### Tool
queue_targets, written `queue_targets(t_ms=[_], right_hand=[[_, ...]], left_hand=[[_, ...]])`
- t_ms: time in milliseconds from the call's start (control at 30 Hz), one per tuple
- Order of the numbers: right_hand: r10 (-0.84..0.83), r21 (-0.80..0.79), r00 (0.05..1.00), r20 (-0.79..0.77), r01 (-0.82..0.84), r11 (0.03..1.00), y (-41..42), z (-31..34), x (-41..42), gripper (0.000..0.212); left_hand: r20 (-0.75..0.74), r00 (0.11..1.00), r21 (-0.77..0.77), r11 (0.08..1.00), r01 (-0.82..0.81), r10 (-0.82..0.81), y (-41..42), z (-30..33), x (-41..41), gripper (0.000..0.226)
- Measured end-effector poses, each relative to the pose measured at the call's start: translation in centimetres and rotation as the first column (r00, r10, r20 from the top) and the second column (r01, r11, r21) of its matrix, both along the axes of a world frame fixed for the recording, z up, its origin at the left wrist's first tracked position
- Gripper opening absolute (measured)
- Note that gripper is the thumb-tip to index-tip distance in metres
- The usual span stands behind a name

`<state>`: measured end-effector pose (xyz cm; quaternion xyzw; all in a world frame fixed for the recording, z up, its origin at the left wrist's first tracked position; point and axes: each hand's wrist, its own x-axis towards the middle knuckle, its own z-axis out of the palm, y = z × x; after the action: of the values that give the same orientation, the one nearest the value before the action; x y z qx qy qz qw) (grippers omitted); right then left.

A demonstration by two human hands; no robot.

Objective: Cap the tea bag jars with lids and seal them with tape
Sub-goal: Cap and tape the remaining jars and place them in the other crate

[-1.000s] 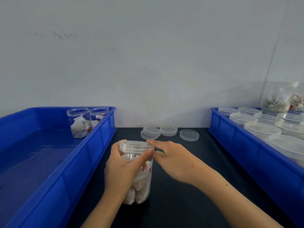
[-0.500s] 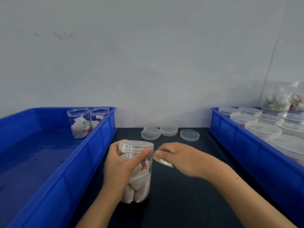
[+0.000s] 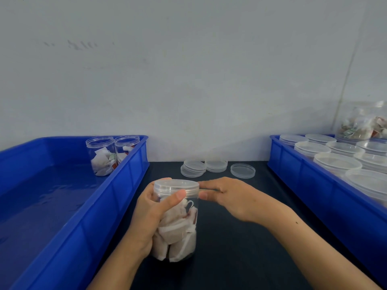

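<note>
A clear jar of tea bags point(image 3: 178, 229) stands on the dark table with a clear lid point(image 3: 177, 185) on it. My left hand point(image 3: 150, 214) grips the jar from the left, its thumb lying across the front just under the lid. My right hand point(image 3: 232, 195) is at the lid's right edge. Its forefinger and thumb tips are against the rim and pinch the end of a clear tape strip, which hardly shows. Two uncapped jars of tea bags point(image 3: 104, 158) stand in the far corner of the left blue bin point(image 3: 117, 197).
Loose clear lids point(image 3: 215, 165) lie in small stacks on the table by the wall. The right blue bin point(image 3: 326, 197) holds several capped jars point(image 3: 337, 163), with another jar of tea bags point(image 3: 366, 124) behind them. A white wall closes the back.
My right hand had drawn a strip of tape out to the right of the jar. It has now moved back against the lid's rim. My left hand still holds the jar.
</note>
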<state>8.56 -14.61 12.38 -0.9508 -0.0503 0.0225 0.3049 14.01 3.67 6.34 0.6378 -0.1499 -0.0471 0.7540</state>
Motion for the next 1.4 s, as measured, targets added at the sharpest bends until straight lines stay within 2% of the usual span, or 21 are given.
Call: queue_targets(t_ms=[167, 267, 400, 467, 533, 633, 733, 800, 933, 1033, 1167, 1267, 1400], right_hand=[[-0.061, 0.014, 0.997, 0.054, 0.06, 0.998, -0.2, -0.6, 0.1, 0.052], [-0.05, 0.012, 0.996, 0.068, 0.05, 0.999, 0.0, -0.8, 0.2, 0.052], [-0.099, -0.026, 0.991, 0.09, 0.101, 0.995, 0.4, -0.9, 0.2, 0.044], [-0.093, -0.043, 0.991, 0.1, 0.098, 0.994, 0.7, -0.9, 0.1, 0.039], [-0.077, -0.081, 0.991, 0.109, 0.086, 0.993, 1.1, -0.8, -0.1, 0.041], [-0.072, -0.121, 0.99, 0.118, 0.086, 0.989, 1.5, -0.8, -0.3, 0.04], [-0.038, -0.05, 0.996, 0.079, 0.042, 0.998, 1.6, -0.8, -0.2, 0.039], [-0.017, 0.083, 0.999, 0.029, 0.015, 0.996, 1.4, -0.8, 0.0, 0.038], [0.006, 0.402, 0.989, -0.148, 0.054, 0.914, 0.8, -0.4, -0.2, 0.036], [0.085, 0.508, 0.956, -0.281, 0.073, 0.858, 0.4, 0.1, -0.3, 0.04], [0.132, 0.531, 0.937, -0.324, 0.065, 0.845, -0.1, 0.2, -0.5, 0.039], [0.074, 0.441, 0.966, -0.249, 0.045, 0.896, -0.5, 0.5, -0.6, 0.038], [0.109, 0.404, 0.98, -0.163, -0.034, 0.914, -0.6, 1.1, -0.9, 0.032]], left_hand=[[0.013, 0.999, -0.018, 0.999, 0.034, -0.034, 0.0, -0.2, 0.1, 0.089], [0.038, 0.999, -0.01, 1.0, 0.03, -0.03, -0.1, -0.1, 0.0, 0.079], [0.164, 0.983, 0.069, 0.993, -0.099, 0.086, -0.7, -0.2, -0.7, 0.066], [0.239, 0.958, 0.145, 0.97, -0.196, 0.158, -1.1, -0.3, -1.1, 0.078], [0.299, 0.929, 0.24, 0.925, -0.293, 0.217, -1.2, -0.3, -1.1, 0.106], [0.28, 0.926, 0.265, 0.907, -0.327, 0.252, -1.1, -0.2, -0.8, 0.111], [0.245, 0.936, 0.241, 0.92, -0.309, 0.251, -1.0, -0.2, -0.6, 0.113], [0.228, 0.939, 0.221, 0.926, -0.307, 0.257, -1.1, -0.2, -0.7, 0.12], [0.232, 0.931, 0.192, 0.925, -0.329, 0.283, -1.4, -0.4, -0.9, 0.113], [0.222, 0.932, 0.169, 0.93, -0.327, 0.288, -1.4, -0.4, -0.9, 0.106], [0.21, 0.937, 0.152, 0.937, -0.315, 0.281, -1.3, -0.3, -0.8, 0.097], [0.18, 0.95, 0.127, 0.952, -0.28, 0.255, -1.2, -0.2, -0.6, 0.095], [0.106, 0.97, 0.065, 0.972, -0.228, 0.22, -0.8, 0.1, -0.2, 0.092]])
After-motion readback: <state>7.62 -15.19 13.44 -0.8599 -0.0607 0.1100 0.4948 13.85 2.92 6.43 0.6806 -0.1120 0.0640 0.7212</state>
